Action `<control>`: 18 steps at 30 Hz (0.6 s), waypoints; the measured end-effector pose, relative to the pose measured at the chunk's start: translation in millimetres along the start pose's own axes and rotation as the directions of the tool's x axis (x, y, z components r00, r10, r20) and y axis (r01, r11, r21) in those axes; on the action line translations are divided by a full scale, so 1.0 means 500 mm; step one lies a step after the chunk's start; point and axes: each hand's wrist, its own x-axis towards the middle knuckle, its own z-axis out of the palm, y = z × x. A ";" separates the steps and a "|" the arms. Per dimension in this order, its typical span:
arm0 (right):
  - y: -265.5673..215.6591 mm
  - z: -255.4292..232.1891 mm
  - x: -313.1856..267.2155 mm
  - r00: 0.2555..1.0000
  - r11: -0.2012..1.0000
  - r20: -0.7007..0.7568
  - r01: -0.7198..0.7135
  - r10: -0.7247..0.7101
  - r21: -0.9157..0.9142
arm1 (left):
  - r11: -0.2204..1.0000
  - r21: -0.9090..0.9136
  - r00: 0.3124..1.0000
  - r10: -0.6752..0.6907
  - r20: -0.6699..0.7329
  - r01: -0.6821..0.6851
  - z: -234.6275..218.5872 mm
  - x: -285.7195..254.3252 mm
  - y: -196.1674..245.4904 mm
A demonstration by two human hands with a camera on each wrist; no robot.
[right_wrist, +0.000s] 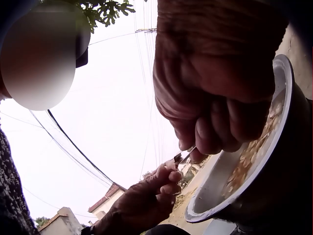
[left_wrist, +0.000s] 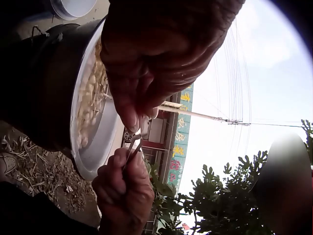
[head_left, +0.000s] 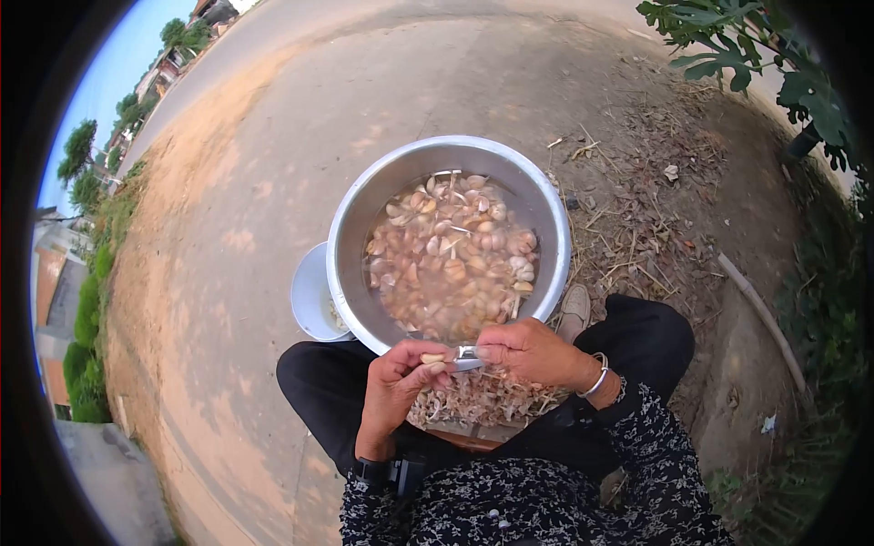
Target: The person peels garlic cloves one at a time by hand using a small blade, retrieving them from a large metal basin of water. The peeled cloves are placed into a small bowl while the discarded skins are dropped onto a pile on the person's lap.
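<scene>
Ground: pale, dusty and sunlit (head_left: 246,218), with dry stalks and leaf litter (head_left: 637,218) scattered over the right side.
Person: seated at the near side, in dark trousers (head_left: 314,400) and a dark top with a pale pattern (head_left: 510,505); one light shoe (head_left: 574,309) shows right of the basin.
Plant: broad green leaves (head_left: 806,91) at the far right.
Basin: wide, round, metal (head_left: 350,223), in front of the person, holding cloudy water.
Garlic: many cloves and some bulbs (head_left: 455,264), pinkish and cream, lying in the basin's water.
Bowl: pale (head_left: 309,291), left of the basin, partly hidden by its rim; a few whitish bits lie inside.
Stick: long and bare (head_left: 765,318), on the ground at the right.
Peelings: papery heap (head_left: 492,400) on the near side of the basin, between the legs.
Right hand: fingers curled (head_left: 537,353), gripping the metal tool; a silvery bracelet (head_left: 598,378) circles the wrist.
Left hand: thumb and fingers closed (head_left: 396,382) on a pale clove; a dark strap (head_left: 371,470) is at the wrist.
Metal tool: small and shiny (head_left: 467,353), between the hands above the basin's near rim, its end against the clove; exact type unclear.
Clove: cream (head_left: 432,359), at the left fingertips.
</scene>
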 end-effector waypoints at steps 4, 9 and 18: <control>-0.006 0.001 0.005 0.998 0.996 0.037 -0.055 0.052 0.076 | 0.980 -0.190 0.992 0.039 -0.123 -0.063 0.007 0.012 -0.025; -0.007 0.021 0.000 0.998 0.987 0.058 0.037 -0.029 -0.156 | 0.973 -0.227 0.992 0.017 -0.128 -0.046 0.025 0.005 -0.026; -0.036 0.033 0.000 0.976 0.898 -0.152 0.078 -0.158 -0.433 | 0.906 0.418 0.976 0.150 -0.156 -0.072 0.021 -0.002 -0.046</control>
